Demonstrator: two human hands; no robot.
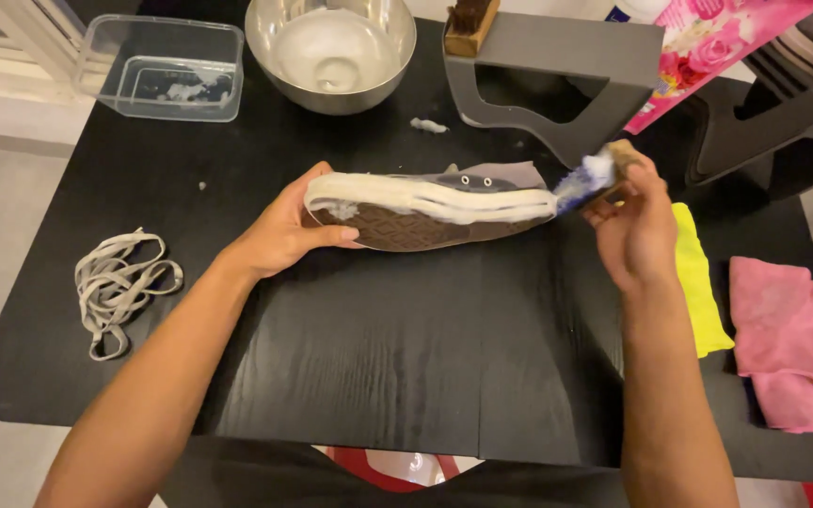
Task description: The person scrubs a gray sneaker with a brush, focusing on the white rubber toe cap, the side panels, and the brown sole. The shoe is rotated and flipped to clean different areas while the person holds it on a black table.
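Grey canvas sneaker with foamy white rubber sole [425, 209] is held sideways above black wooden table [378, 357], toe gripped by left hand [284, 230]. Right hand [634, 230] is clenched on soapy wooden brush [599, 174] at heel. Judged light, flexible, slippery; the stiffer toe or heel is best gripped.

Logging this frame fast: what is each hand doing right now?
Left hand: closed around the toe end of the shoe, holding it on its side.
Right hand: closed on a brush at the shoe's heel.

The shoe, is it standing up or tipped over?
Tipped on its side: the shoe's brown sole faces the camera, held by the left hand.
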